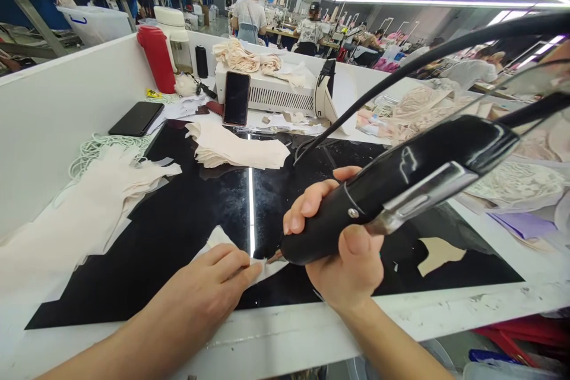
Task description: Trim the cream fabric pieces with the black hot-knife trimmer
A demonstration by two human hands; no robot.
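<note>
My left hand [214, 285] presses a small cream fabric piece [220, 237] onto the black glossy mat [164, 261], its fingers together on the cloth. Wrapped around a thick black corded hand tool [401, 166] is my right hand [347, 261], thumb by the tool's metal lever [418, 196]. The tool's narrow copper-coloured tip [276, 257] meets the fabric edge beside my left fingertips. Part of the piece is hidden under my left hand. Farther back on the mat lies a stack of cream fabric pieces [240, 147].
Layered cream fabric [89, 202] covers the left side, near a tablet-like black slab [136, 118]. A phone [236, 98] leans on a vented white box [280, 98]. Lacy fabric pieces [512, 184] pile up at right. A beige scrap [439, 255] lies on the mat. The tool's cable [401, 68] arches overhead.
</note>
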